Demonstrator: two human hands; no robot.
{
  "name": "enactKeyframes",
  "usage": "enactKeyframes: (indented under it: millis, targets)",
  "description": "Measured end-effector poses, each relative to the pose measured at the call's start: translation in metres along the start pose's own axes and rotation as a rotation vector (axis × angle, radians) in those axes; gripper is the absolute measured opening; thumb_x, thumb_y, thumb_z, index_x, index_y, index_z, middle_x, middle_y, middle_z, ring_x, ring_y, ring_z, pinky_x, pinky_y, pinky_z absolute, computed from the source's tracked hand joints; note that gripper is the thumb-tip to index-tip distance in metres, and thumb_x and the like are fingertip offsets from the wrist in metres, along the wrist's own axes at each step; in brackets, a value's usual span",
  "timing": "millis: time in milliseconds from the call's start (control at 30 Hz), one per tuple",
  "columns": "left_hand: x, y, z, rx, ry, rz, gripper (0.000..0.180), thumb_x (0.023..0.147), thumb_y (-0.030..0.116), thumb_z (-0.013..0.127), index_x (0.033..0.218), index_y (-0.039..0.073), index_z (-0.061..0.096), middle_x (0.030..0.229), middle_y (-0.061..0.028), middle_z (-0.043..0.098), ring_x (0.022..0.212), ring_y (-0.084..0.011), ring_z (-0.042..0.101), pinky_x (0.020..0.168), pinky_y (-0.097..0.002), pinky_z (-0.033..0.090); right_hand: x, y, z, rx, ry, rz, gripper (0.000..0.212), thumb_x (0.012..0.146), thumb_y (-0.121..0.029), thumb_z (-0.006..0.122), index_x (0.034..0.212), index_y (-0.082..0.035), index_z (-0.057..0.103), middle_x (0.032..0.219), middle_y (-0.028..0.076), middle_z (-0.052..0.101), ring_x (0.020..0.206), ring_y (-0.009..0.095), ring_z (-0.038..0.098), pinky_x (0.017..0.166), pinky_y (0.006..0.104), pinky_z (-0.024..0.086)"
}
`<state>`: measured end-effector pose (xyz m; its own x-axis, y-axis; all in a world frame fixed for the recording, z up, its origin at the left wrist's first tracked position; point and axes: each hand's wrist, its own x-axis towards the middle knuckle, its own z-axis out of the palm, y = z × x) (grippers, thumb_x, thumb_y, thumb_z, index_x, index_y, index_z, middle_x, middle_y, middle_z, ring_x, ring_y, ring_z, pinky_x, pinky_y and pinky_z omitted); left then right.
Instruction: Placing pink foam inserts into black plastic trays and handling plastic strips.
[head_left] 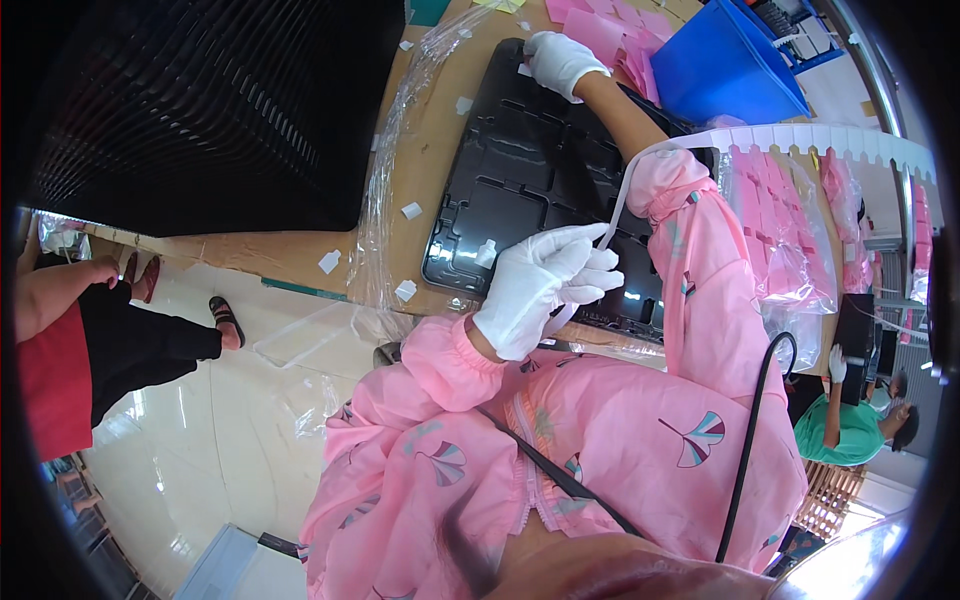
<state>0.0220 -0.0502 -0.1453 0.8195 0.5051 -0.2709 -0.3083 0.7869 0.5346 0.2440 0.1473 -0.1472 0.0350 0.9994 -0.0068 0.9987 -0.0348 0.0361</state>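
Observation:
A black moulded plastic tray (pixel 500 190) with recessed shapes lies before me. My left hand (pixel 545 285), in a white glove, is over its near part, closed on a long white strip of tags (pixel 622 205). The strip loops up past my right sleeve and off to the right, its edge notched. At the tray's far left corner, my right hand (pixel 565 65), also gloved in white, rests with its fingers drawn together; what they hold, if anything, is hidden. Close by those fingers is a small white tag (pixel 524 70). Another white tag (pixel 485 254) sits on the tray's near left part.
Stacked black trays (pixel 220 110) rise at left, beside crumpled clear plastic film (pixel 380 190). Loose white tags (pixel 411 211) dot the brown table (pixel 440 130). Beyond my right arm are a blue bin (pixel 730 70) and bagged pink pieces (pixel 775 220). Other people stand at left and far right.

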Motion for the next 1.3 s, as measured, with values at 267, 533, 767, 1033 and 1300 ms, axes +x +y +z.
enactKeyframes:
  millis: [267,533,767,1033,1300]
  targets:
    - [-0.001,0.001,-0.003,-0.028,0.001,0.004,0.041,0.093,0.020,0.055,0.127,-0.001,0.048,0.102,-0.0124,0.063,0.087,-0.0193,0.065,0.070,-0.0228,0.052,-0.013,0.015,0.021,0.230,0.235,-0.038,0.022,0.082,-0.015,0.055,0.096,-0.004,0.067,0.102,0.019,0.063,0.094,0.036,0.061,0.083,0.0398,0.048]
    - [-0.004,0.006,0.001,0.002,0.010,-0.013,0.041,0.093,0.019,0.055,0.127,-0.002,0.048,0.101,-0.0123,0.062,0.086,-0.0190,0.065,0.069,-0.0222,0.052,-0.004,0.014,0.008,0.201,0.048,-0.052,0.020,0.082,-0.014,0.055,0.095,-0.005,0.067,0.103,0.020,0.062,0.091,0.036,0.061,0.082,0.0401,0.049]
    - [-0.002,0.002,-0.003,-0.060,0.003,-0.015,0.041,0.093,0.016,0.055,0.127,-0.004,0.047,0.099,-0.0111,0.060,0.082,-0.0168,0.062,0.067,-0.0205,0.050,-0.014,0.007,0.020,0.095,0.258,-0.112,0.017,0.082,-0.017,0.057,0.089,-0.004,0.066,0.096,0.023,0.061,0.088,0.037,0.061,0.078,0.0419,0.049]
    - [-0.004,0.001,-0.004,-0.052,0.016,0.008,0.040,0.093,0.018,0.054,0.126,-0.003,0.047,0.100,-0.0119,0.062,0.083,-0.0179,0.064,0.068,-0.0216,0.051,-0.022,-0.002,0.015,0.010,0.198,-0.159,0.017,0.083,-0.017,0.056,0.086,-0.002,0.065,0.093,0.023,0.060,0.084,0.038,0.061,0.076,0.0431,0.049]
    - [-0.009,-0.001,-0.002,-0.063,0.017,0.011,0.038,0.094,0.019,0.053,0.126,-0.001,0.049,0.100,-0.0114,0.063,0.085,-0.0184,0.065,0.068,-0.0222,0.051,-0.041,0.000,0.012,0.033,0.184,-0.197,0.019,0.082,-0.014,0.054,0.094,-0.005,0.065,0.096,0.018,0.062,0.091,0.036,0.060,0.079,0.0416,0.049]
